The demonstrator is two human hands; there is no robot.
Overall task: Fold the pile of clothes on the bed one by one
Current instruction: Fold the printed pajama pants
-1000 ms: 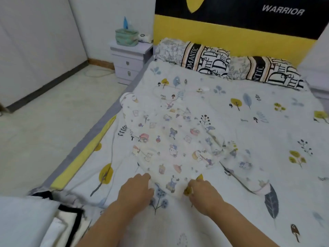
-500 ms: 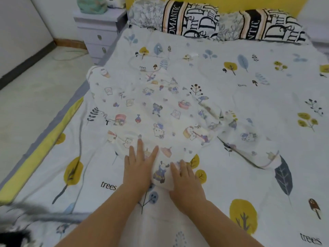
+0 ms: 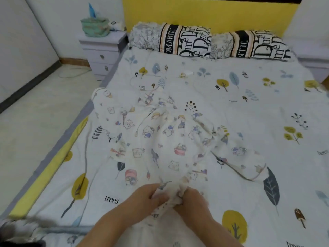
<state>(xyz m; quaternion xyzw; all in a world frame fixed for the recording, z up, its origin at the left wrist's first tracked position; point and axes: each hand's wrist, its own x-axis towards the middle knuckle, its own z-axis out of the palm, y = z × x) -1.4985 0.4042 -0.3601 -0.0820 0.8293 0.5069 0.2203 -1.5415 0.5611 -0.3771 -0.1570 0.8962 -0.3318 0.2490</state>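
Bed (image 3: 249,107) is filling most of the frame, its leaf-and-tree print sheet running from the lower edge up to the pillows. Yellow headboard (image 3: 210,13) is sitting along the top centre. 2 pillows with black lettering are lying side by side against it, left pillow (image 3: 170,40) at top centre and right pillow (image 3: 252,45) toward the upper right, ends touching.

White cartoon-print garment (image 3: 160,139) is lying spread on the sheet at centre frame, rumpled, one part trailing off toward the lower right, its far end reaching up to mid frame. Its near edge is bunching up at lower centre, where both hands are meeting.

White nightstand (image 3: 101,50) is standing at upper left just beside the bed, with a green fabric box (image 3: 95,26) on top. A cable (image 3: 74,72) is lying on the floor in front of it.

Left hand (image 3: 144,198) is at lower centre, fingers curling around the gathered near edge of the garment. Right hand (image 3: 192,198) is just beside it, also clutching the same bunch of cloth, knuckles nearly touching the left hand. Both forearms are coming in from the bottom edge.

Dark blurred clothing (image 3: 19,234) is sitting at the lower left corner, too smeared to identify.
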